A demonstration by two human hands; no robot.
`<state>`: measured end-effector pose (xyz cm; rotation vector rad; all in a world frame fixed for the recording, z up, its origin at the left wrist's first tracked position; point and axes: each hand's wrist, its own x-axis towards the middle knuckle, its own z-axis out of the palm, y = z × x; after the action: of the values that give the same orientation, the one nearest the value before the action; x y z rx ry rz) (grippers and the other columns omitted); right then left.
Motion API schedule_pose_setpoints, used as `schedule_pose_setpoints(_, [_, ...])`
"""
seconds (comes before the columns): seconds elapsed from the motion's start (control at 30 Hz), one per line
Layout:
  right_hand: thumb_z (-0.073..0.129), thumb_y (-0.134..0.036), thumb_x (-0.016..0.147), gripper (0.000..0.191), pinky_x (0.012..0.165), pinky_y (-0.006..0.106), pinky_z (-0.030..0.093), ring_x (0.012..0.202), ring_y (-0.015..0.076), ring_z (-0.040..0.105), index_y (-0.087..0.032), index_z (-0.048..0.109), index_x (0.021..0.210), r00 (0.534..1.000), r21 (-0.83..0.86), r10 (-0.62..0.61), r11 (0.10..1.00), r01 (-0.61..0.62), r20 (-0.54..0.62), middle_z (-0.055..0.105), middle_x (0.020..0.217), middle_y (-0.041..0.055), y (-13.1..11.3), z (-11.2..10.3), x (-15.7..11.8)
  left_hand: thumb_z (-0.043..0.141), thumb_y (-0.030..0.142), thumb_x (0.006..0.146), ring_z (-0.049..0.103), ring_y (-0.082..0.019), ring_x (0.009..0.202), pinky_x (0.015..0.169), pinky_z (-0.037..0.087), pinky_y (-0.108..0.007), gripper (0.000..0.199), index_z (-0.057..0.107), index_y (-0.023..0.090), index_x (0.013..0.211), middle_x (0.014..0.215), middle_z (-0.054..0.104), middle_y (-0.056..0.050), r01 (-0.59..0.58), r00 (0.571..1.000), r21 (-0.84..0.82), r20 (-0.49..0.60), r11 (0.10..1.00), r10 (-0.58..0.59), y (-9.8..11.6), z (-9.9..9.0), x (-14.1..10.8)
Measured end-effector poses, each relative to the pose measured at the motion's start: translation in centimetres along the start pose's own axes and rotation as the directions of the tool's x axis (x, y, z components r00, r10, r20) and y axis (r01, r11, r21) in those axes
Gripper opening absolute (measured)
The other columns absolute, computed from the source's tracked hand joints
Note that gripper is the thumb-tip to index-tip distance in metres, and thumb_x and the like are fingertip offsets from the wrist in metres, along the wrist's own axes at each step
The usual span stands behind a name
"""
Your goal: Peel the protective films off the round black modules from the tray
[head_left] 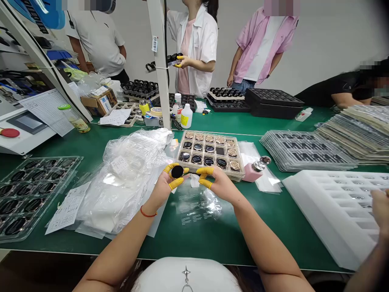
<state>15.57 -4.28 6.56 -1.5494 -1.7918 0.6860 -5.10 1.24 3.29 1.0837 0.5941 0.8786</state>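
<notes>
My left hand (162, 184), with yellow finger cots on its fingertips, is closed on a round black disc (177, 172) and holds it upright above the table. To its right, my right hand (220, 184) wears yellow finger cots too. Its thumb and forefinger point toward the disc with a gap between them, and I make out nothing in them. A small white piece (194, 181) shows just left of its fingertips. Right behind both hands is a clear compartment tray (242, 172) of round black-faced and gold-coloured watch parts. Printed clear film (194, 209) lies beneath the hands.
Crumpled plastic bags (121, 178) cover the left middle; a filled blister tray (39, 178) lies farther left. A pink pump bottle (253, 170), stacked trays (306, 150) and a white foam tray (319, 215) stand right. Another person's hand (381, 211) reaches over the foam.
</notes>
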Motion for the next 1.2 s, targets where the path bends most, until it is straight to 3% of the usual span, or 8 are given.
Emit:
schedule_pose_setpoints(0.13, [0.057,-0.027,0.077,0.024,0.082,0.037,0.046,0.087,0.0182,0.058,-0.022,0.059,0.101,0.993,0.209,0.103,0.971,-0.113,0.059,0.064,0.089,0.0022,0.3,-0.1,0.1,0.073,0.017,0.07,0.06,-0.025,0.11,0.103,0.04,-0.043,0.052,0.042,0.022,0.112,0.111,0.066,-0.006,-0.178,0.984,0.055,0.013,0.983,0.177,-0.2,-0.6,-0.1])
schedule_pose_setpoints(0.23, [0.058,-0.028,0.077,0.024,0.083,0.036,0.046,0.087,0.0176,0.059,-0.022,0.059,0.1,0.994,0.235,0.097,0.966,-0.106,0.048,0.064,0.089,0.0018,0.4,-0.1,0.1,0.074,0.016,0.069,0.061,-0.026,0.107,0.1,0.043,-0.044,0.054,0.043,0.02,0.113,0.105,0.069,-0.008,-0.133,0.991,0.095,0.044,0.987,0.129,-0.2,-0.5,-0.2])
schedule_pose_setpoints(0.5, [0.056,-0.028,0.081,0.016,0.085,0.042,0.044,0.091,0.0212,0.056,-0.025,0.062,0.095,0.997,0.04,-0.03,0.999,0.033,-0.078,0.063,0.091,0.004,-0.1,0.4,-0.1,0.071,0.022,0.073,0.063,-0.024,0.103,0.097,0.046,-0.041,0.046,0.049,0.016,0.113,0.109,0.068,-0.01,0.164,0.986,0.004,0.037,0.986,-0.164,0.1,0.0,0.1])
schedule_pose_setpoints(0.7, [0.059,-0.031,0.079,0.01,0.085,0.039,0.045,0.091,0.0201,0.058,-0.024,0.064,0.083,0.999,0.165,0.015,0.986,-0.01,-0.032,0.064,0.091,0.0028,-0.1,0.3,0.0,0.07,0.023,0.073,0.063,-0.023,0.104,0.099,0.045,-0.041,0.047,0.047,0.017,0.114,0.109,0.067,-0.01,0.121,0.992,0.043,0.022,0.992,-0.122,0.3,0.0,0.2])
schedule_pose_setpoints(0.83, [0.06,-0.034,0.078,0.011,0.097,0.044,0.036,0.11,0.0231,0.05,-0.024,0.063,0.078,0.996,0.222,0.048,0.975,-0.031,-0.071,0.06,0.111,0.0042,-0.5,-0.2,-0.1,0.071,0.023,0.072,0.063,-0.023,0.104,0.097,0.045,-0.04,0.052,0.042,0.018,0.115,0.104,0.068,-0.009,0.101,0.995,0.104,0.013,0.989,-0.103,0.0,0.2,0.1])
schedule_pose_setpoints(0.93, [0.057,-0.035,0.079,0.013,0.097,0.043,0.036,0.112,0.023,0.05,-0.022,0.06,0.077,0.99,0.364,0.122,0.927,-0.088,-0.071,0.056,0.12,0.0043,-0.8,0.0,-0.2,0.072,0.023,0.07,0.065,-0.024,0.098,0.09,0.049,-0.04,0.056,0.041,0.021,0.117,0.097,0.069,-0.007,0.106,0.99,0.184,0.072,0.977,-0.121,-0.7,0.5,-0.2])
schedule_pose_setpoints(1.07, [0.059,-0.035,0.077,0.016,0.098,0.042,0.036,0.109,0.0223,0.052,-0.021,0.059,0.073,0.986,0.449,0.164,0.883,-0.139,-0.018,0.058,0.116,0.0047,-0.8,1.8,-0.2,0.07,0.024,0.071,0.065,-0.022,0.092,0.086,0.05,-0.036,0.049,0.048,0.022,0.116,0.099,0.066,-0.005,0.034,0.986,0.318,0.142,0.948,-0.083,-1.2,1.2,-0.6])
schedule_pose_setpoints(1.2, [0.059,-0.035,0.076,0.015,0.093,0.039,0.041,0.1,0.0205,0.056,-0.021,0.061,0.074,0.988,0.421,0.153,0.897,-0.131,-0.018,0.062,0.105,0.0041,-0.6,3.2,0.0,0.068,0.024,0.073,0.064,-0.021,0.092,0.086,0.049,-0.036,0.047,0.049,0.022,0.116,0.103,0.065,-0.006,-0.003,0.982,0.359,0.179,0.933,-0.066,-1.1,1.5,-0.7])
